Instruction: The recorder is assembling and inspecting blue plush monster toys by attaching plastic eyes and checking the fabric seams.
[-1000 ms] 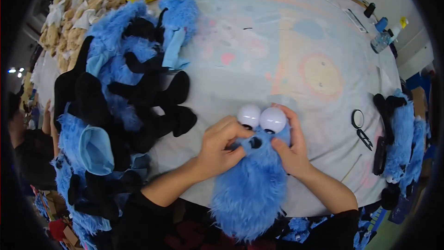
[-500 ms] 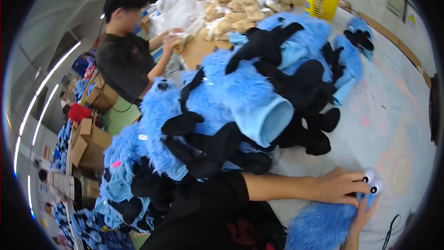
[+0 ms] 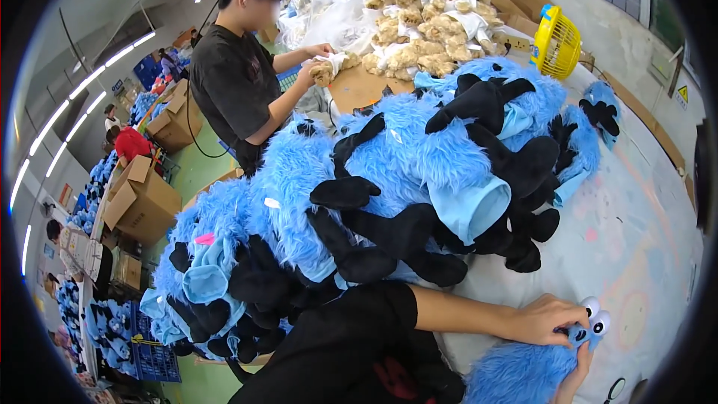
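A fluffy blue plush toy point(image 3: 523, 374) with two white googly eyes point(image 3: 595, 316) lies at the table's near edge, at the lower right of the view. My left hand point(image 3: 542, 319) rests on its head just beside the eyes, fingers curled over the fur. My right hand point(image 3: 574, 370) comes up from the bottom edge and grips the toy under the eyes; only part of it shows.
A big heap of blue and black plush parts point(image 3: 389, 187) covers the table's left side. Tan stuffed toys point(image 3: 422, 11) and a yellow basket point(image 3: 557, 41) sit at the far end. A person in a dark shirt point(image 3: 239, 82) handles a tan toy. Cardboard boxes point(image 3: 138, 198) stand on the floor.
The view has swung left from the table toward the plush heap and the aisle. Both hands stay on the blue toy's head, which now sits at the lower right.
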